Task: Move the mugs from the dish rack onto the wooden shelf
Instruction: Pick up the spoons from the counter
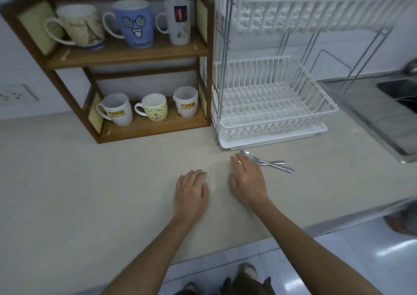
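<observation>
The wooden shelf (pixel 126 54) stands at the back left of the counter. Its upper board holds a cream Eiffel-tower mug (pixel 82 25), a blue cartoon-face mug (pixel 134 23) and a tall white mug (pixel 178 20). Its lower board holds a white Jotun mug (pixel 117 109), a green-patterned mug (pixel 154 107) and a second white Jotun mug (pixel 186 102). The white two-tier dish rack (pixel 270 105) to the right has no mugs in either basket. My left hand (pixel 191 191) and my right hand (pixel 247 179) lie flat, palms down, on the counter, holding nothing.
Spoons (pixel 268 162) lie on the beige counter (pixel 90 193) just right of my right hand, in front of the rack's drip tray. A steel sink (pixel 397 105) is at the far right. A wall socket (pixel 13 95) is at the left.
</observation>
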The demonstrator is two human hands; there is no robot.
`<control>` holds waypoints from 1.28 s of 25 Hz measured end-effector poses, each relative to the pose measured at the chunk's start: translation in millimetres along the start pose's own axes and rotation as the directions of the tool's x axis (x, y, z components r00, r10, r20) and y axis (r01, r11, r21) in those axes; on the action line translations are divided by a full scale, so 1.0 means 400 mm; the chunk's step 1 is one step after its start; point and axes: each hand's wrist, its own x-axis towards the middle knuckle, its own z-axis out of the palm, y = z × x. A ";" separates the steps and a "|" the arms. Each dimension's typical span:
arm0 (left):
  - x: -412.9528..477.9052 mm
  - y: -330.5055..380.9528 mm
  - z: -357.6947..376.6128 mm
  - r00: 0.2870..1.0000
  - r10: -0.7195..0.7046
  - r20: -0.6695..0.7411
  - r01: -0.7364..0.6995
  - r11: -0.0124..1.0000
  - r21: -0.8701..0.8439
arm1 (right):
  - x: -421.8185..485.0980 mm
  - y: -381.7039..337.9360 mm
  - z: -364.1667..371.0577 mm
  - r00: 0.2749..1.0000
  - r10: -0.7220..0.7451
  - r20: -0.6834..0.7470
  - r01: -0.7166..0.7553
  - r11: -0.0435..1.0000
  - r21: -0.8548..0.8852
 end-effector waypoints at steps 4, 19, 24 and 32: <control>0.060 0.136 0.042 0.996 0.085 -0.017 -0.086 0.989 -0.117 | 0.023 0.124 -0.048 1.000 -0.020 -0.012 0.020 1.000 0.005; 0.143 0.414 0.248 0.925 -0.348 0.154 0.346 0.937 0.043 | 0.111 0.407 -0.096 0.925 -0.172 0.338 0.182 0.983 0.003; 0.140 0.403 0.247 0.932 -0.327 0.157 0.301 0.938 0.171 | 0.153 0.403 -0.118 0.850 -0.148 0.506 0.048 0.978 0.205; 0.112 0.373 0.211 0.872 -0.487 0.052 0.467 0.859 0.209 | 0.181 0.400 -0.149 0.729 -0.188 0.658 -0.084 0.930 0.359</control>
